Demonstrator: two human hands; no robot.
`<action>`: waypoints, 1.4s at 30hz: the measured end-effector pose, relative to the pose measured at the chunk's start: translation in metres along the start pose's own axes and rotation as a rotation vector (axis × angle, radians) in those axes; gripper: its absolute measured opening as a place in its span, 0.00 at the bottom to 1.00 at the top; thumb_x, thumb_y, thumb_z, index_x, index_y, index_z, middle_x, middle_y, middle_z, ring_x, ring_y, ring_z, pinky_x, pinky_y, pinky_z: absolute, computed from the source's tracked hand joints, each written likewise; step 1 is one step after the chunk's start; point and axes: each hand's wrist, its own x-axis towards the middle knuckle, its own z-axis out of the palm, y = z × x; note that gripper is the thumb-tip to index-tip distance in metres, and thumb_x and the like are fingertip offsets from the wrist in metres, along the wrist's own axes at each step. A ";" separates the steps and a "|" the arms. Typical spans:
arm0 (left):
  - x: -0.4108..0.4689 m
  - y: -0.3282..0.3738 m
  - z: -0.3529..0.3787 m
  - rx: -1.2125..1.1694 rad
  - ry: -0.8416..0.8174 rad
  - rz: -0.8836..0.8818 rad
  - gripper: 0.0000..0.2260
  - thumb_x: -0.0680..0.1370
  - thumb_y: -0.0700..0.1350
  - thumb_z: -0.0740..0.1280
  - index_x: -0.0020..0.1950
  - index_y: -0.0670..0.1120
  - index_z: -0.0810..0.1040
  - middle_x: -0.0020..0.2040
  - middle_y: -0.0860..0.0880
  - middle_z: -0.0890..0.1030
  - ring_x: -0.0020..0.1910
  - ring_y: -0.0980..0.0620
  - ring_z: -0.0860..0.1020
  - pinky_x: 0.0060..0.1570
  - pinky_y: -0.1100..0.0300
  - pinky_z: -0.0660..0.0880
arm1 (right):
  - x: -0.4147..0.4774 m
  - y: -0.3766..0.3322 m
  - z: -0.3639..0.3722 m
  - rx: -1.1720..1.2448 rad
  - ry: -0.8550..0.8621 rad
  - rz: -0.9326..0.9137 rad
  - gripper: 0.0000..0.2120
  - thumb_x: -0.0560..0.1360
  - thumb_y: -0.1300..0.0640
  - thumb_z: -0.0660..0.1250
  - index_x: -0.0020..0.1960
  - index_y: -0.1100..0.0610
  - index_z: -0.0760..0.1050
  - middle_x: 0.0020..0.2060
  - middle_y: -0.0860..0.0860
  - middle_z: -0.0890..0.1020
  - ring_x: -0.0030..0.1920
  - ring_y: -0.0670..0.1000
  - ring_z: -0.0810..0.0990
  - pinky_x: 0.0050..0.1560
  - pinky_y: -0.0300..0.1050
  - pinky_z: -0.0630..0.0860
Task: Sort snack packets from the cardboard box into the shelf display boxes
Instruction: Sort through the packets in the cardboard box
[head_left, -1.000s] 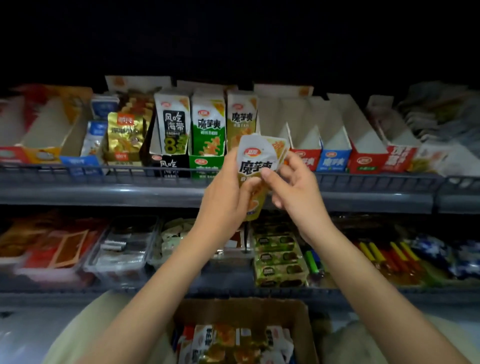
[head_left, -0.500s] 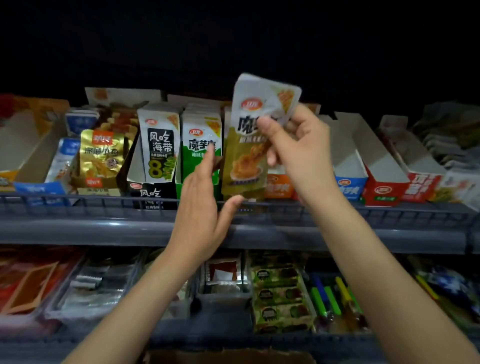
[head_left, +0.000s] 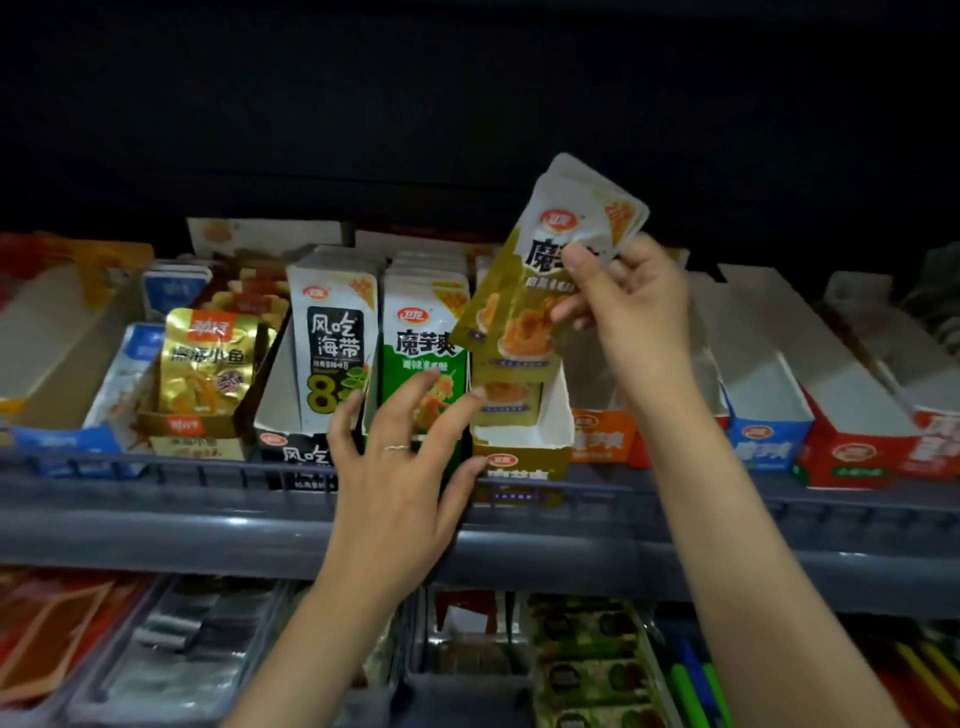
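Dim shop shelf (head_left: 156, 530): black-label packets (head_left: 332, 338) and green packets (head_left: 423, 353) are seen stocked at centre left, beside the left hand (head_left: 395, 483), its grip spread and empty. Glossy white-and-olive snack packets (head_left: 524, 291), fanned, are pinched by the right hand (head_left: 628, 306) above the part-filled gold box (head_left: 524, 457). The blue box (head_left: 769, 436) and red box (head_left: 852, 452) at right are judged unfilled.

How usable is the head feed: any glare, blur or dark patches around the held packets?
Head view: dim overall, black across the top; olive packets in the right hand lit and legible at centre; gold packet shows foil glare; frame edges are soft and smeared.
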 end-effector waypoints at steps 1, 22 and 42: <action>0.000 -0.001 0.000 0.017 -0.005 0.020 0.16 0.78 0.53 0.59 0.65 0.52 0.69 0.66 0.44 0.70 0.66 0.48 0.67 0.67 0.42 0.56 | 0.002 0.000 -0.001 0.000 0.009 0.001 0.04 0.77 0.62 0.66 0.48 0.53 0.74 0.31 0.44 0.83 0.26 0.43 0.79 0.27 0.33 0.72; -0.001 -0.003 0.002 0.069 -0.005 0.066 0.10 0.78 0.51 0.59 0.57 0.51 0.72 0.59 0.42 0.77 0.59 0.47 0.71 0.66 0.42 0.57 | 0.004 -0.002 -0.001 -0.394 -0.149 0.035 0.17 0.67 0.60 0.76 0.45 0.45 0.70 0.41 0.45 0.81 0.28 0.38 0.79 0.31 0.33 0.75; -0.001 -0.002 0.005 0.085 -0.001 0.064 0.10 0.78 0.50 0.59 0.57 0.50 0.72 0.58 0.42 0.77 0.58 0.46 0.71 0.66 0.41 0.59 | -0.003 0.023 0.004 -1.163 -0.221 -0.196 0.25 0.72 0.54 0.72 0.65 0.51 0.67 0.59 0.52 0.75 0.56 0.55 0.77 0.48 0.48 0.75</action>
